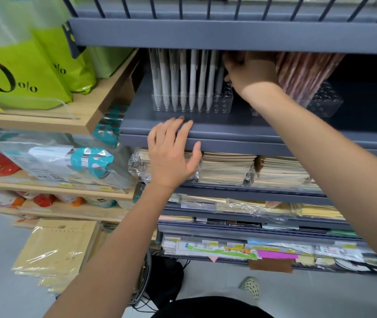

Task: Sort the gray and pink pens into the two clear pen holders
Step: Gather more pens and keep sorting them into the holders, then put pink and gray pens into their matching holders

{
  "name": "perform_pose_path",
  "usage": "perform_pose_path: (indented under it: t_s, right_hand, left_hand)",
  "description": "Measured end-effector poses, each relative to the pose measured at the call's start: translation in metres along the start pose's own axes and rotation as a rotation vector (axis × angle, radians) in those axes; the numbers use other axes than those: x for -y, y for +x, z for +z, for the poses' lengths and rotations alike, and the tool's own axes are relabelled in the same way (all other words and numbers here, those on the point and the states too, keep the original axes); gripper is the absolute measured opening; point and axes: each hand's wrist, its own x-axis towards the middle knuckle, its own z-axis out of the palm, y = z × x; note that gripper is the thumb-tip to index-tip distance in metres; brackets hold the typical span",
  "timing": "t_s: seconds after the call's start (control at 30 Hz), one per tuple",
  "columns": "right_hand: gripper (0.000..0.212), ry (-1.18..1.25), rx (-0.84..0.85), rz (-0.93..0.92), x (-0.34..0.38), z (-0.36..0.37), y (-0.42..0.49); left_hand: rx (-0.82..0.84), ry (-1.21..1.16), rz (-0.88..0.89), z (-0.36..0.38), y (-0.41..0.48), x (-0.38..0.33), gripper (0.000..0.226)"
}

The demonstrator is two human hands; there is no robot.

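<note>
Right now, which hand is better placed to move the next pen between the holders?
The right hand. It is up at the pen tops, between the gray pens and the pink pens. The left hand only rests flat on the shelf edge, lower down.

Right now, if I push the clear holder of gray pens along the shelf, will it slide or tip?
Probably top-heavy: the gray pens stand tall above the low clear holder, so a high push may tip it. It looks like light plastic on a smooth shelf, so a low push should slide it easily.
</note>
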Motion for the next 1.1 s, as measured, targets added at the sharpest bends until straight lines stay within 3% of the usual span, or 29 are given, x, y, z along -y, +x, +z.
perform_pose_path:
  t_s: [0.1,0.23,0.43,0.53,0.6,0.77,0.87,0.97,1.1]
  right_hand:
    - [0.035,0.066,-0.029,0.004,-0.003,-0.001,-0.006]
    - [0.011,0.358,-0.032,-0.019,-0.012,-0.016,-0.035]
    - [0.012,0.460,0.100,-0.046,-0.043,-0.054,-0.123]
    - [0.018,0.512,0.123,0.072,-0.084,-0.059,-0.184]
    - [0.014,0.518,0.130,0.262,-0.126,-0.046,-0.231]
    - [0.011,0.523,0.152,0.912,-0.260,0.008,-0.359]
    - [0.012,0.481,0.256,1.199,-0.325,0.012,-0.431]
    - [0.013,0.391,0.390,1.266,-0.364,-0.010,-0.488]
    - [0.015,0.353,0.417,1.262,-0.395,-0.056,-0.525]
  left_hand:
    - [0.066,-0.039,-0.031,-0.008,0.001,-0.002,0.042]
    - [0.225,-0.200,-0.124,-0.032,0.011,-0.006,0.036]
    - [0.314,-0.860,-0.528,-0.100,0.012,-0.014,0.022]
    - [0.388,-1.061,-0.643,-0.123,-0.028,-0.023,0.023]
    - [0.470,-1.142,-0.810,-0.126,-0.070,-0.030,0.023]
    - [0.800,-0.942,-1.290,-0.105,-0.203,-0.064,0.021]
    - [1.116,-0.783,-1.426,-0.095,-0.265,-0.088,0.018]
    - [1.316,-0.648,-1.441,-0.091,-0.305,-0.116,0.017]
    - [1.432,-0.547,-1.335,-0.088,-0.331,-0.162,0.016]
